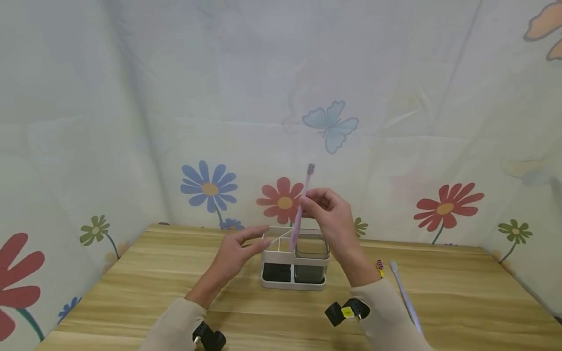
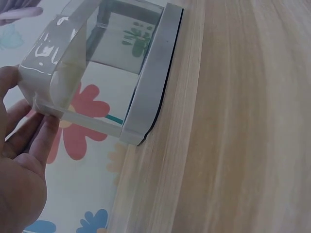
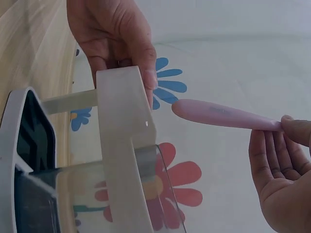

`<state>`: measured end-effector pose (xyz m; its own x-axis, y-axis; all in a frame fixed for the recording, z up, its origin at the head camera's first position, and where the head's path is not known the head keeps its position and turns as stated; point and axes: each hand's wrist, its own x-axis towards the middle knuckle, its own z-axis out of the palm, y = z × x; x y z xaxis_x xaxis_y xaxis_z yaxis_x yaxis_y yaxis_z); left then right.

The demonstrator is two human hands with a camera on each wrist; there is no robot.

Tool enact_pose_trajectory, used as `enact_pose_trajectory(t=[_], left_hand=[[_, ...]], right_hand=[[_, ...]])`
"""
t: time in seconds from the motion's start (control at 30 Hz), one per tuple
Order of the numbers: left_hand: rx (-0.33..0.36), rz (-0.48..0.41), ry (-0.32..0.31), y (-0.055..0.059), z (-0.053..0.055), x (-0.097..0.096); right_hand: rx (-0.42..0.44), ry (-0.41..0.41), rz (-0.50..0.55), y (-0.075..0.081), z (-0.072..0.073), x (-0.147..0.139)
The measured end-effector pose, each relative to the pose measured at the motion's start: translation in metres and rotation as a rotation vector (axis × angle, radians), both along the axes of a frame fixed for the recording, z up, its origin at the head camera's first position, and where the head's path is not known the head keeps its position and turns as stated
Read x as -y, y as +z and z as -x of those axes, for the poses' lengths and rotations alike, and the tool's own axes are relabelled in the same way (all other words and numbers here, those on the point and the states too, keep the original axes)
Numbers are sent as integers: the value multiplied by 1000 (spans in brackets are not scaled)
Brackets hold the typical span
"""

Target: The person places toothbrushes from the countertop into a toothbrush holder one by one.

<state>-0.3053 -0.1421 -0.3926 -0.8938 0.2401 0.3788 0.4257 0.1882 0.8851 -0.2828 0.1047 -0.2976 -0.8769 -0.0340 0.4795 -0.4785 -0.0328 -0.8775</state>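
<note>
holder (image 1: 273,257) stands on the table (image 1: 145,282), its left end gripped by the left hand (image 1: 231,254), some of whose fingers are hidden behind it. the right hand (image 1: 331,214) pinches a pink brush (image 1: 298,222) over the holder, nearly upright, bristles up; the right wrist view shows a gap above the holder's rim, but the brush's head is out of sight there. a clear cup (image 1: 309,273) fills the holder's right half, its edges faint. right of the holder, a yellow brush (image 1: 380,267) is mostly hidden by the right arm; a blue brush (image 1: 402,290) meets the sleeve (image 1: 386,314).
</note>
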Motion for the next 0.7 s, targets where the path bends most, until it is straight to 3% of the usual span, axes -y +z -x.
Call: enact_pose_trajectory(t=[0.7], left_hand=[[2,8,21,2,-1,-2]], right_hand=[[-31,-22,35,-13,12,9]])
